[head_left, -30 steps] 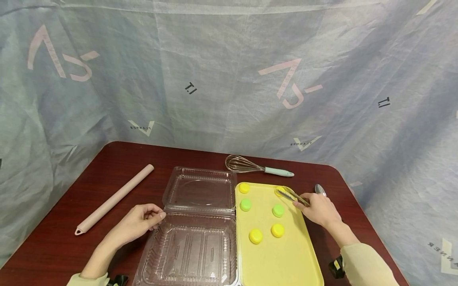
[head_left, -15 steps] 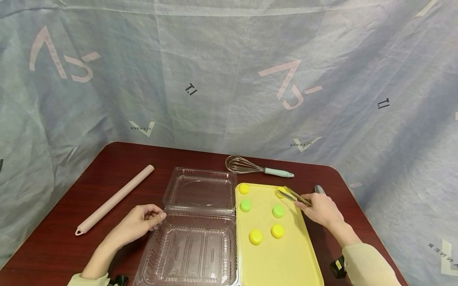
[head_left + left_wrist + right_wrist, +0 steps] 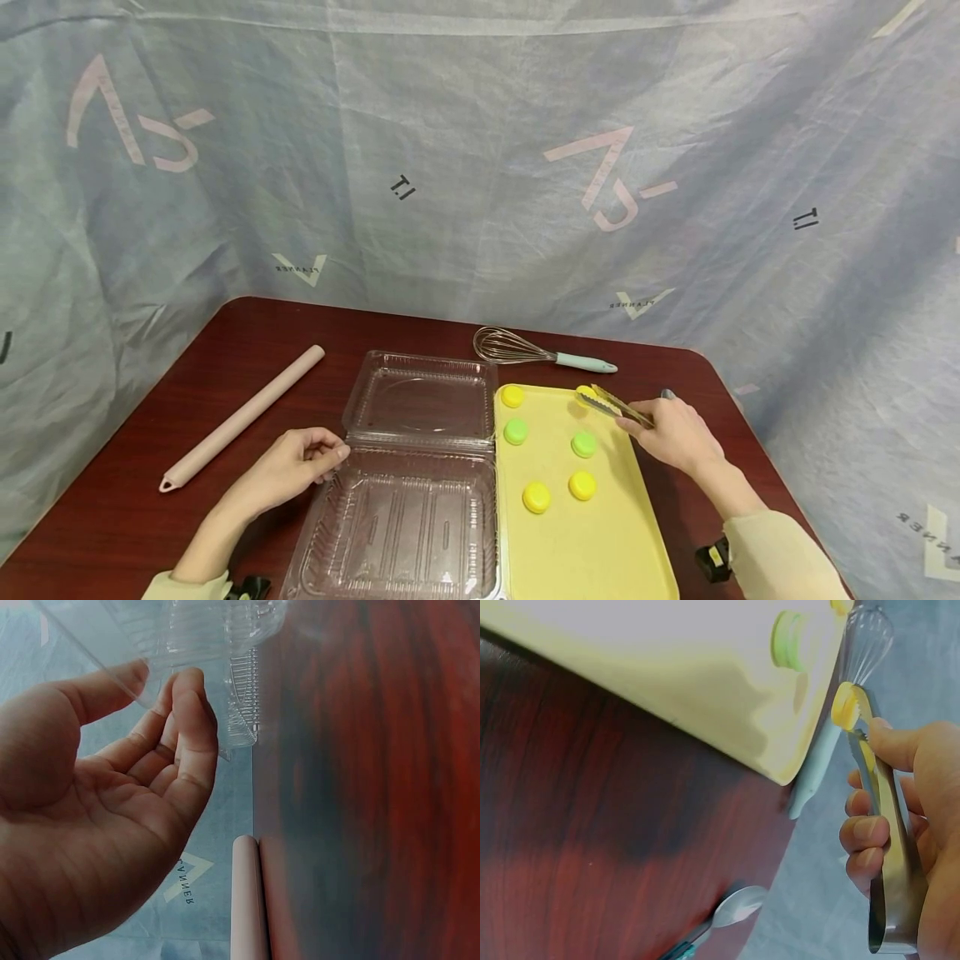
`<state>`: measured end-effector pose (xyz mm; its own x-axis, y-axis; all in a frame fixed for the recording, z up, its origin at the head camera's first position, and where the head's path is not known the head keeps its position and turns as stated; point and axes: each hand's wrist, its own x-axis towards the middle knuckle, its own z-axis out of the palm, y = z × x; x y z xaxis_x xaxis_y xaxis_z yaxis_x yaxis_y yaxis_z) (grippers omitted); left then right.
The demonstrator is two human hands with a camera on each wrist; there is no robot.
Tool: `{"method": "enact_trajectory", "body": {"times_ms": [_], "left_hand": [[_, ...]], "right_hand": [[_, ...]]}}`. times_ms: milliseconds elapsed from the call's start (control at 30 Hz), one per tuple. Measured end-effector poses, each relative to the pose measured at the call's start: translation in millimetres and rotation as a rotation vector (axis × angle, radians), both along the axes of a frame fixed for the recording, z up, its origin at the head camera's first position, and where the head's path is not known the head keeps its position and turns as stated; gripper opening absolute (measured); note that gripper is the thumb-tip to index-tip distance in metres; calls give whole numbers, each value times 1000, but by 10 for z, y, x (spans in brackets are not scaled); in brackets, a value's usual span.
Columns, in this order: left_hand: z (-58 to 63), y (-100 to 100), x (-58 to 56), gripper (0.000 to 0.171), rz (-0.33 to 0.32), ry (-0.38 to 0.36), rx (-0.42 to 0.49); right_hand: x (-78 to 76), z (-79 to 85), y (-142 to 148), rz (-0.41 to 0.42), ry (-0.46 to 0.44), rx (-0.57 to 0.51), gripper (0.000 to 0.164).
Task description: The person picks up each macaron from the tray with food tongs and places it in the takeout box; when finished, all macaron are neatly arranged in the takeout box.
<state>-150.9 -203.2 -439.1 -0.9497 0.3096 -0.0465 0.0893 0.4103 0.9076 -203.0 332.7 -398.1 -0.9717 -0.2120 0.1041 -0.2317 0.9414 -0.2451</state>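
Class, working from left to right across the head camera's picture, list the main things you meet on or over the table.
Rolling pin, left hand, clear plastic box, yellow tray, right hand.

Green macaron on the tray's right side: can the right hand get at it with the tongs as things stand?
Probably not just now: the tongs in the right hand appear to grip a yellow macaron, which would need releasing first. Otherwise the way looks free, with nothing between them and the green macaron.
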Motion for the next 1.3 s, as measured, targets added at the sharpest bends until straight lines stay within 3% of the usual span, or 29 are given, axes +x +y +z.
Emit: {"method": "enact_trajectory", "body": {"times_ms": [167, 333, 600, 867, 1300], "left_hand": [[-4, -4, -4, 24, -3, 5, 2], [-15, -5, -8, 23, 0, 9, 0], [-23, -8, -10, 24, -2, 8, -4], [0, -1, -5, 25, -7, 5, -1], [14, -1, 2, 26, -11, 0, 7]], "right_hand": [[27, 81, -101, 38, 30, 2, 27], [51, 142, -197, 57, 37, -2, 14], [71, 232, -347, 117, 73, 27, 17], [118, 322, -509, 128, 88, 49, 40], [191, 437, -833, 244, 111, -22, 34]]}}
